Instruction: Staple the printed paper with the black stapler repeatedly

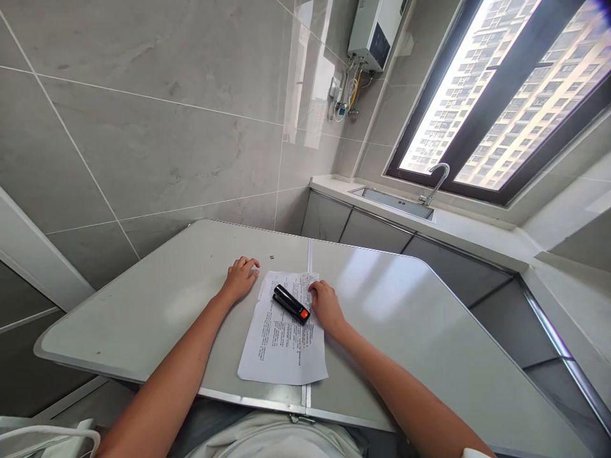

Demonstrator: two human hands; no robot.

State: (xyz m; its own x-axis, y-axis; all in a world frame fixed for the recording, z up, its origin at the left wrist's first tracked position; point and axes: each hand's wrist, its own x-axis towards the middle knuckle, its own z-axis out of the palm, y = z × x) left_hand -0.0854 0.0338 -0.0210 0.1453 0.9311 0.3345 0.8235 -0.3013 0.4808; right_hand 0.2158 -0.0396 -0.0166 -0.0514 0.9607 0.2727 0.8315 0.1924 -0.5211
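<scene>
A white sheet of printed paper lies on the table before me, its top edge uneven. Across its upper half rests a black stapler with an orange-red patch at its near end. My left hand is on the table just past the paper's upper left corner, fingers loosely bent and apart, thumb side toward the paper. Over the paper's upper right edge, my right hand has its fingers curled together on the sheet, close to the stapler but not touching it. Its fingertips are partly hidden.
Small dark bits lie beyond the paper. A metal seam crosses the folding tabletop. Behind stand a counter with a sink and faucet, below a window. A water heater hangs on the tiled wall.
</scene>
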